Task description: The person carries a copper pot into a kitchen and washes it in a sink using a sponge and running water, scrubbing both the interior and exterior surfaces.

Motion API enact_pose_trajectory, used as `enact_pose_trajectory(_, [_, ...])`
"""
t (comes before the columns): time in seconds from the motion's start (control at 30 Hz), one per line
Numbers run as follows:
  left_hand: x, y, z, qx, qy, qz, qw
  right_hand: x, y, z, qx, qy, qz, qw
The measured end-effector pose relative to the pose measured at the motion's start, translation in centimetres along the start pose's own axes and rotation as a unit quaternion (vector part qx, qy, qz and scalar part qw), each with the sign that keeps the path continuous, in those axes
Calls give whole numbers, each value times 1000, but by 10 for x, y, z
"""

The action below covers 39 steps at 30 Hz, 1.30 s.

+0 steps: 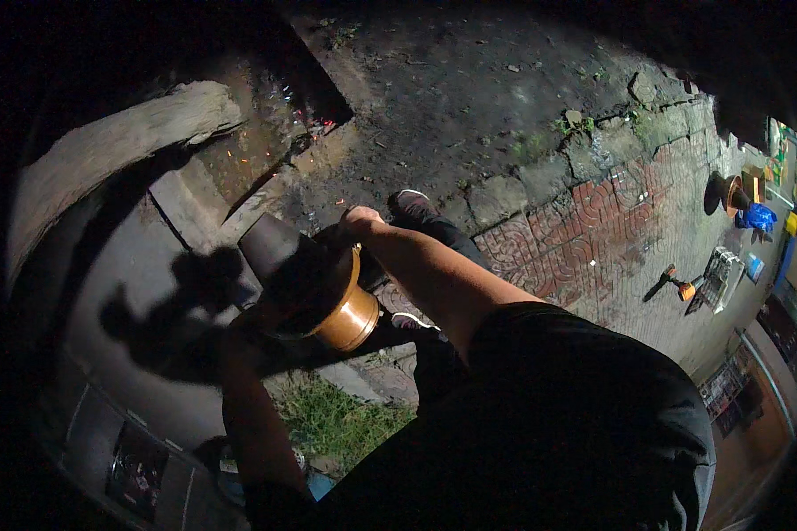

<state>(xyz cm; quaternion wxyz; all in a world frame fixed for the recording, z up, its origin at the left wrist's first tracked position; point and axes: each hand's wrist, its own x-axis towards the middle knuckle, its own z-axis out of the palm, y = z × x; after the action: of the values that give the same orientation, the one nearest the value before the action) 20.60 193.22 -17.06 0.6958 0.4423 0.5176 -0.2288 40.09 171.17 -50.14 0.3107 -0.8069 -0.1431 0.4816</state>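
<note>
A round vessel (pixel 345 322), glossy brown at one end and grey at the other, is held tilted in front of my legs. Its grey end leans towards a concrete-edged patch of soil (pixel 239 162). My right hand (pixel 362 218) is closed at the vessel's upper edge, with the fingers partly turned away from view. On the other side, my left hand (pixel 239 325) reaches to the vessel in deep shadow; its fingers cannot be made out. Small glowing embers (pixel 236 156) are scattered over the soil patch and its edge. The vessel's interior is not visible.
A pale tree trunk (pixel 133 136) rises beside the soil patch. My shoes (pixel 412 322) stand near broken edging and red patterned paving (pixel 578 212). Grass (pixel 345 415) grows at my left. Off to the right are another brown vessel (pixel 730 196), a blue bag (pixel 757 217) and a crate (pixel 720 279).
</note>
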Motion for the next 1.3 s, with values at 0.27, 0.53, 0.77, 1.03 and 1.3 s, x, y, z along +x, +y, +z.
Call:
enact_pose_trajectory(0.27, [22, 34, -60, -28, 152, 143, 978, -10, -191, -144, -117, 19, -158, 980])
enact_pose_trajectory(0.53, [-15, 18, -61, -30, 142, 10, 989, -106, -200, -160, -226, -58, -129, 964])
enact_pose_trajectory(0.77, [-110, -73, -10, 24, 149, 14, 988, -255, -107, -101, -102, 26, -92, 990])
enact_pose_trajectory(1.03, [-281, -165, 103, 14, 5, 332, 943, -623, -57, -134, 84, 398, -271, 872])
enact_pose_trajectory(1.3, [-381, -192, 277, 242, -242, 569, 748, -922, 29, -157, 282, 520, -352, 726])
